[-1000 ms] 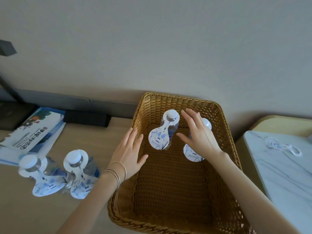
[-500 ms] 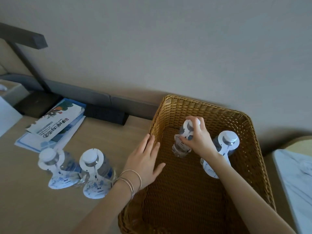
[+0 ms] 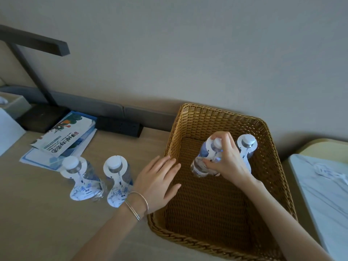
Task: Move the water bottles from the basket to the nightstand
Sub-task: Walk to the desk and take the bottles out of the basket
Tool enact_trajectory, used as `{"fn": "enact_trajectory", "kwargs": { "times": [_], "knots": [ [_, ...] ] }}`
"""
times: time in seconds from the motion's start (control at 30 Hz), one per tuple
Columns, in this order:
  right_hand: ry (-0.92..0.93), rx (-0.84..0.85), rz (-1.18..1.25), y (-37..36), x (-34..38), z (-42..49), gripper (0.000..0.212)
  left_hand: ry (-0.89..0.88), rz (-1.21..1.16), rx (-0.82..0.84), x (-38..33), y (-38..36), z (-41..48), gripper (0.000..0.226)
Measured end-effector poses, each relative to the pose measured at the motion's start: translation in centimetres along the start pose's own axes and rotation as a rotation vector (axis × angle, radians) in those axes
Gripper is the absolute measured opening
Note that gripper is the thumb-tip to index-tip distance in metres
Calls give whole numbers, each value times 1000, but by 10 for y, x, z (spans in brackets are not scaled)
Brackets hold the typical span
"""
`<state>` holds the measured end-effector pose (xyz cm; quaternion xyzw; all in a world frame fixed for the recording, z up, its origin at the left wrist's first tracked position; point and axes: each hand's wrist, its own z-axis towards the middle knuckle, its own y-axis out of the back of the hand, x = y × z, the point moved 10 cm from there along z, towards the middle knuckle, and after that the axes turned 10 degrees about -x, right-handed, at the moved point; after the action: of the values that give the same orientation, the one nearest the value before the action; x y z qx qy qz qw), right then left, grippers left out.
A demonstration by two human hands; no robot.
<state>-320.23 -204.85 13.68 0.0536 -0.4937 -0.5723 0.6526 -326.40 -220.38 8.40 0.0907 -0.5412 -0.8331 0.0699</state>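
A brown wicker basket [image 3: 271, 159] stands on the wooden nightstand [image 3: 37, 223] against the wall. Inside it my right hand [image 3: 228, 161] grips a clear water bottle [image 3: 202, 162] with a white neck tag, lifted and tilted off the basket floor. A second tagged bottle [image 3: 247, 146] stands upright just behind that hand. My left hand [image 3: 160, 182] rests flat on the basket's left rim, fingers straight. Two more tagged bottles [image 3: 78, 176] [image 3: 118, 178] stand on the nightstand left of the basket.
Brochures [image 3: 66, 137] lie at the back left beside a dark lamp base [image 3: 41, 117] and a black socket strip [image 3: 119, 126]. A white marble-topped surface [image 3: 323, 194] with a loose tag sits right of the basket.
My right hand reached into the basket, closed round the nearer bottle's neck and raised it, tilting it. The left hand stayed on the rim. The view swung left.
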Motion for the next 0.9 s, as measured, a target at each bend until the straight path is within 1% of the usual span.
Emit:
{"fn": "enact_trajectory", "kwargs": {
  "times": [0.07, 0.17, 0.33, 0.4, 0.47, 0.57, 0.63, 0.8, 0.9],
  "knots": [
    [-3, -33, 16, 20, 27, -5, 65, -70, -54, -77, -6, 17, -15, 47],
    [-3, -76, -15, 44, 71, -14, 72, -146, -99, -155, -7, 41, -40, 45],
    [-15, -178, -30, 70, 151, -28, 76, -182, -117, -173, 17, 68, -89, 46],
    [-14, -177, -21, 68, 184, -34, 80, -174, -147, -181, 32, 79, -110, 45],
    [-3, -154, 14, 59, 216, -41, 80, -175, -165, -192, 48, 88, -131, 44],
    [8, -74, 63, 30, 255, -54, 73, -161, -160, -184, 77, 92, -163, 46],
    [-15, -26, 88, 2, 270, -66, 72, -144, -160, -158, 95, 90, -187, 45],
    [-62, 88, 60, -92, 279, -103, 76, -69, -152, -60, 144, 58, -257, 44],
    [-100, 166, 68, -157, 272, -124, 70, -11, -138, 10, 173, 34, -297, 44]
  ]
}}
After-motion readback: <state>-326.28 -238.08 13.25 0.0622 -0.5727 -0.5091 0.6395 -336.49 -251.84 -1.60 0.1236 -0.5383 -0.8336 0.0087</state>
